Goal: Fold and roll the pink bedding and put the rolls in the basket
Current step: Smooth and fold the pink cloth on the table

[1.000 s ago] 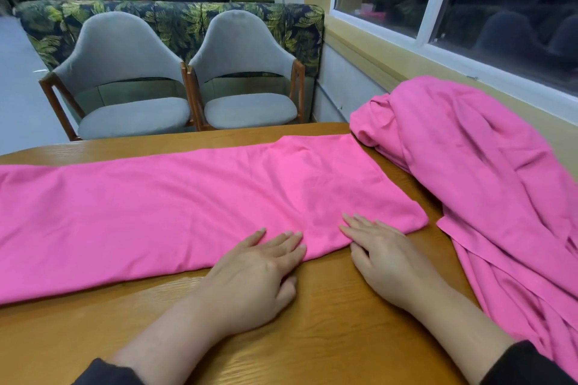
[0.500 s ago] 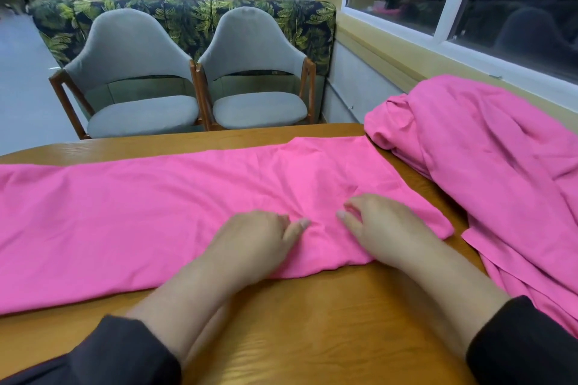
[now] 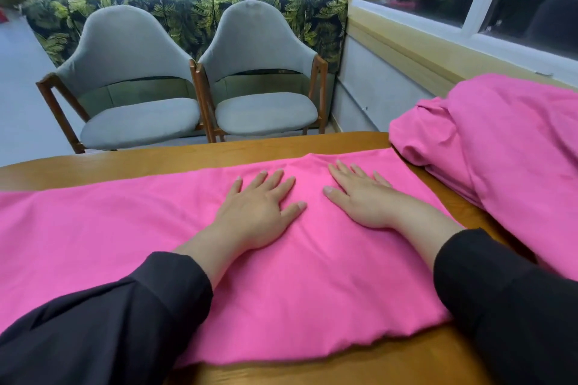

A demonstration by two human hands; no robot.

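Pink bedding (image 3: 312, 275) lies flat under both open, empty-gripped hands (image 3: 259, 212) (image 3: 362, 197), bare table (image 3: 156, 162) beyond its far edge.

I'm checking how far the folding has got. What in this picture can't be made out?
- The basket: not in the head view at all.
- The folded pink strip: its left end is cut off by the frame edge.
- The strip's layers: flat left hand, right hand and sleeves cover them.
- The pink heap: runs past the right edge.
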